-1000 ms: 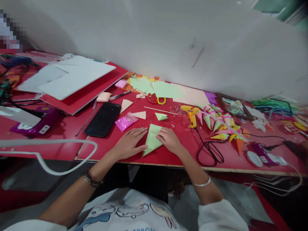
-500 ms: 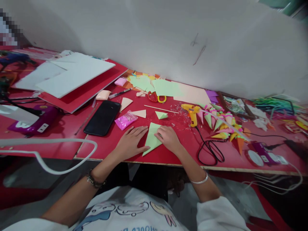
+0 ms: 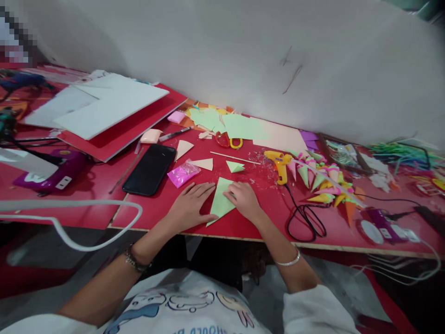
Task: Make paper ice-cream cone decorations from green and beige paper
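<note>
We press both hands to a light green sheet of paper (image 3: 221, 202) on the red table (image 3: 250, 225), at the near edge in the middle of the scene. The sheet narrows to a sharp tip that points near and slightly left; its long axis runs from that tip to the far side, leaning a little right.

Our left hand (image 3: 191, 206) lies flat at the sheet's left side, its fingers straight and close together, the thumb spread wide with its tip on the paper. Our right hand (image 3: 244, 200) rests over the right side, fingers bent and close together; we cannot tell whether they pinch the sheet.

Just beyond the sheet lies a small folded green piece (image 3: 235, 166), and farther still, a thin stick (image 3: 234, 157). Left of them sit a pink packet (image 3: 183, 173) and a black phone (image 3: 149, 170); to the right, a yellow glue gun (image 3: 279, 165) lies near a pile of colorful paper cones (image 3: 325, 178).

Compared with a second ago, our left thumb reaches farther onto the paper, and our right fingers have shifted slightly over it. The sheet points the same way.
</note>
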A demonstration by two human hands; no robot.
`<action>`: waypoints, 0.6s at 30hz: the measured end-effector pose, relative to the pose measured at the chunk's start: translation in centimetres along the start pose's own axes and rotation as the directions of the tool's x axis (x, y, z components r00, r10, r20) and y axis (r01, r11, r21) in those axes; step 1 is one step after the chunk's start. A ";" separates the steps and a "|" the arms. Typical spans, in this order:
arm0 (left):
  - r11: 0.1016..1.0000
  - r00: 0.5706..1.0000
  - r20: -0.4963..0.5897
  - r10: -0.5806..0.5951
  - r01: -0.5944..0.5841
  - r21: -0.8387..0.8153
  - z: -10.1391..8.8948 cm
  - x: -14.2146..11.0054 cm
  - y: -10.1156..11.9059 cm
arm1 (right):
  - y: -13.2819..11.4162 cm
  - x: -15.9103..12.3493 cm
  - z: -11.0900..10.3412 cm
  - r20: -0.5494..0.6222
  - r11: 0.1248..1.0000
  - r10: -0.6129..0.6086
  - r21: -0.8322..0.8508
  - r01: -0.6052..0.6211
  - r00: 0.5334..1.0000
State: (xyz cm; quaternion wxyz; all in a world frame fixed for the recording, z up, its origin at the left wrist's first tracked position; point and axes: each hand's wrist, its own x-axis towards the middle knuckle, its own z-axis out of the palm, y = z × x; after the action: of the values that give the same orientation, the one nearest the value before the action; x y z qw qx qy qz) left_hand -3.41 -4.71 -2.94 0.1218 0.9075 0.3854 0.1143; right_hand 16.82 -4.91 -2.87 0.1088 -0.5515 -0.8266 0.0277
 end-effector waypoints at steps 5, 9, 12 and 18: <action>1.000 1.000 0.004 0.008 -0.008 0.016 0.1 -0.3 0.2 | 0.2 -0.1 0.2 -0.020 0.993 0.013 0.114 -0.011 1.000; 1.000 1.000 0.017 0.004 -0.004 0.014 -0.1 -0.7 0.3 | 0.3 -0.1 0.3 -0.029 0.987 0.027 0.157 -0.022 0.999; 1.000 1.000 0.028 0.008 -0.008 0.011 -0.2 -1.0 0.1 | 0.3 -0.2 0.4 -0.036 0.988 0.028 0.154 -0.022 0.999; 1.000 0.999 0.042 0.019 -0.019 0.002 -0.5 -1.3 -0.1 | 0.2 -0.1 0.4 -0.032 0.989 0.035 0.142 -0.030 0.999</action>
State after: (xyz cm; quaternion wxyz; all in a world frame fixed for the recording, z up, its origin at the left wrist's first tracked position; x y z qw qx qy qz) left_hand -4.49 -5.56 -2.65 0.1274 0.9136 0.3741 0.0960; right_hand 17.02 -4.91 -3.27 0.1615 -0.5562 -0.8114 0.0787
